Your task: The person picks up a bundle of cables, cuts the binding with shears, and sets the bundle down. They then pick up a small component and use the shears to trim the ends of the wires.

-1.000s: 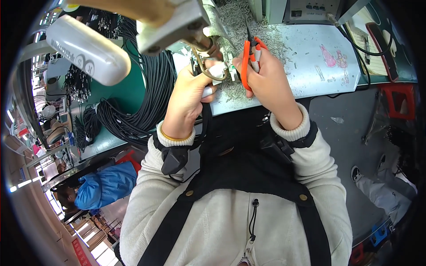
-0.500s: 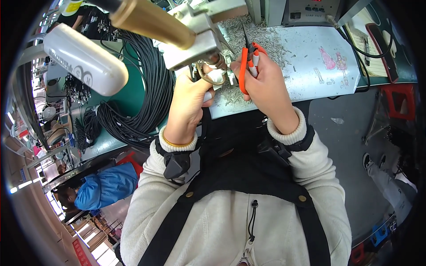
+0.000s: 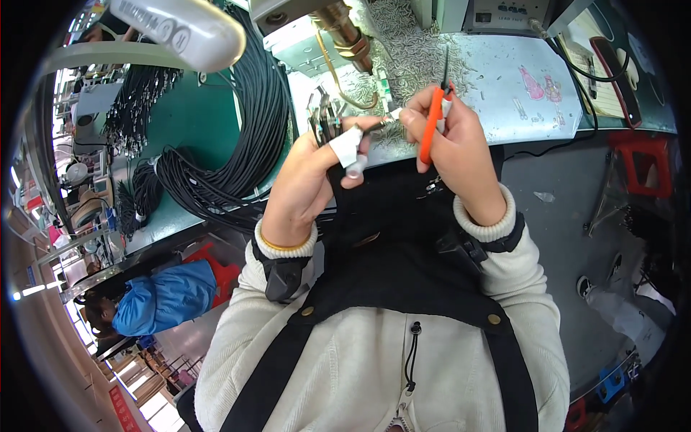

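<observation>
My left hand (image 3: 299,176) is closed around a small bunch of black cables (image 3: 327,119) with metal ends, white wrapping on its thumb. One cable end (image 3: 380,125) points out toward my right hand. In my right hand (image 3: 464,147) are orange-handled pliers (image 3: 432,126), their thin dark tip pointing away from me. My right thumb and forefinger meet at a small pale piece by that cable end; whether they grip it I cannot tell. Just beyond the hands stands a bench machine with a copper-coloured nozzle (image 3: 354,47) and a curved brass tube (image 3: 332,79).
Small metal bits (image 3: 410,43) litter the pale work sheet (image 3: 497,86). A large coil of black cable (image 3: 266,122) lies on the green mat at left. Overhead at left hangs a white lamp (image 3: 191,32). A control box (image 3: 511,16) stands at the back, with a notebook (image 3: 608,93) to its right.
Both hands have come away from under the machine head toward me. My right hand, still with the pliers, moved right. The bunch of cables in my left hand now shows plainly; the view shifted.
</observation>
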### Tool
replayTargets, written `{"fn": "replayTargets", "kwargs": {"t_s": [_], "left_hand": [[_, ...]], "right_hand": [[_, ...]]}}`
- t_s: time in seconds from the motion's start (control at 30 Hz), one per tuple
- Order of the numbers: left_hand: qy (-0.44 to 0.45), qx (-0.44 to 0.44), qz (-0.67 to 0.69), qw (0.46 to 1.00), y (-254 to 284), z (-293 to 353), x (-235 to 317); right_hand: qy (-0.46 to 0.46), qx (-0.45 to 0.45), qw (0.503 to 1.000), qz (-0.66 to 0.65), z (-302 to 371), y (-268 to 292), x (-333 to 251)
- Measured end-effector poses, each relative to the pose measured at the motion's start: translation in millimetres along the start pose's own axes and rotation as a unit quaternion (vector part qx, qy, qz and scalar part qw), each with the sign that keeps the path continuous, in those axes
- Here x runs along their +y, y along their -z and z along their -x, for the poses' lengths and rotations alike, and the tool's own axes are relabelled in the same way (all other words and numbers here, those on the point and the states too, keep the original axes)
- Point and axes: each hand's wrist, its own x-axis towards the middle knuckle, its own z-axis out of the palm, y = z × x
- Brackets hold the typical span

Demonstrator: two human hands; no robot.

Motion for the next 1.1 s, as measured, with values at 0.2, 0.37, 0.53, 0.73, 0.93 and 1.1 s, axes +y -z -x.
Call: {"fn": "replayTargets", "kwargs": {"t_s": [0.2,0.37,0.53,0.73,0.93,1.1], "left_hand": [[-0.103,0.026,-0.133,0.985,1,24,-15],[-0.124,-0.022,-0.299,0.946,0,32,-37],[-0.102,-0.106,-0.300,0.942,6,37,-50],[-0.111,-0.098,-0.150,0.977,19,39,-58],[-0.111,-0.183,0.049,0.975,2,33,-55],[-0.103,-0.307,0.076,0.943,-33,31,-61]], "right_hand": [[0.119,0.129,0.955,0.241,26,6,-1],[0.214,0.049,0.944,0.246,46,0,-5],[0.210,0.060,0.916,0.335,55,0,-5],[0.052,-0.027,0.973,0.223,69,3,-21],[0.092,0.025,0.974,0.207,75,6,-31],[0.095,0.043,0.968,0.229,82,15,-35]]}}
